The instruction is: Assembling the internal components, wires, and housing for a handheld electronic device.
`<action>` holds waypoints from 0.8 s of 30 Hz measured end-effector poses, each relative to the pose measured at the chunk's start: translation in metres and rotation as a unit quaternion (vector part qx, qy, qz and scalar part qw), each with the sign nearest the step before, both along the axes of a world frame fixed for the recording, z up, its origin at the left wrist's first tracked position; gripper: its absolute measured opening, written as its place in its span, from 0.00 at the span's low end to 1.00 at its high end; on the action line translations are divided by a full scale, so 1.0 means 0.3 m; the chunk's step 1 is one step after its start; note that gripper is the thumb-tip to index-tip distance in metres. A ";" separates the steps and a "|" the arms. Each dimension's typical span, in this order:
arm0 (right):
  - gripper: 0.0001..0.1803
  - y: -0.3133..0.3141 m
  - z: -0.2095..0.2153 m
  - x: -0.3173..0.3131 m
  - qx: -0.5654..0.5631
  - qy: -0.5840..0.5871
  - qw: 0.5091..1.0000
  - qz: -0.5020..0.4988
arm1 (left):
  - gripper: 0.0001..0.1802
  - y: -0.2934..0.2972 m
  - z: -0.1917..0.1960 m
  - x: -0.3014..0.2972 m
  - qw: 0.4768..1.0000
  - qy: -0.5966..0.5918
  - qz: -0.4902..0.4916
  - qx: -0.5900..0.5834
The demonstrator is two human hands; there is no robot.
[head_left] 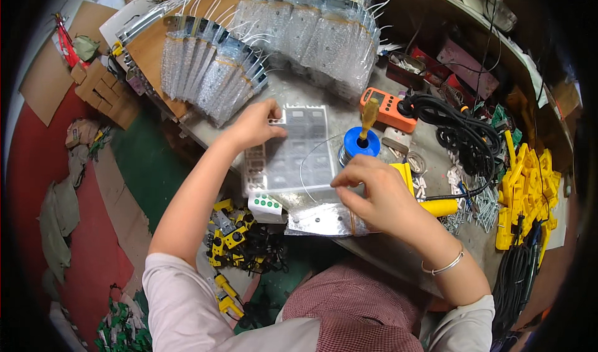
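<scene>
1. Cluttered workbench [374,246], bubble-wrapped packets [215,72] stacked along its far edge.
2. Clear plastic tray [293,153] lies mid-bench; it looks light, thin and flexible, best held by its rim.
3. Left hand [255,123] grips the tray's far-left corner, fingers curled.
4. Right hand [374,196], at the tray's near-right corner, pinches thin solder wire [303,165] running from a blue spool [361,143].

An orange handheld meter [387,108] is lying on the table [398,252]. Behind it, rows of bubble-wrapped packets [311,34] are leaning in overlapping stacks. Just to its right, a black coiled cable [464,134] is resting, and farther right yellow plastic parts [529,190] are piling up. Well below-left of the meter, yellow-and-black pieces [240,243] are lying heaped.
</scene>
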State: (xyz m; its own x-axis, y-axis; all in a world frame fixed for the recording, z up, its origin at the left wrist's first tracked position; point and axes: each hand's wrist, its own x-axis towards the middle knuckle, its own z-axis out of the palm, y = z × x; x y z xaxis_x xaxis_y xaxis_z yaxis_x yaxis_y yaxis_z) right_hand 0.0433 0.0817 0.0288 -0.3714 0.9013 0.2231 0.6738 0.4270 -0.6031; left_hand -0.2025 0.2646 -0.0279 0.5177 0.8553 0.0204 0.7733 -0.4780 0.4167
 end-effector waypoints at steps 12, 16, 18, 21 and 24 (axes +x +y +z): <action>0.13 0.233 -0.071 -0.148 0.214 0.072 0.970 -0.094 | 0.27 -0.248 0.174 0.060 0.946 -0.315 0.053 -0.051; 0.11 0.247 -0.068 -0.134 0.233 0.029 0.970 -0.058 | 0.29 -0.283 0.212 0.089 0.955 -0.287 0.055 -0.042; 0.09 0.250 -0.069 -0.126 0.231 0.024 0.972 -0.044 | 0.30 -0.290 0.216 0.099 0.959 -0.283 0.027 -0.002; 0.07 0.258 -0.072 -0.119 0.220 0.040 0.974 -0.029 | 0.29 -0.290 0.217 0.100 0.966 -0.258 0.022 0.015; 0.07 0.269 -0.074 -0.104 0.211 0.063 0.975 -0.024 | 0.29 -0.297 0.229 0.106 0.968 -0.249 0.026 0.024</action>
State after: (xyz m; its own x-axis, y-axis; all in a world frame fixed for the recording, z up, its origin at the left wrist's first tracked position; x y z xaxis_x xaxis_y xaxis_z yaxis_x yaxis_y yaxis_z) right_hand 0.0121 0.1623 0.0065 -0.2767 0.7348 0.6193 0.6308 0.6250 -0.4599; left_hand -0.1708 0.1753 0.0406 0.3903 0.8715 0.2968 0.5056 -0.4724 0.7220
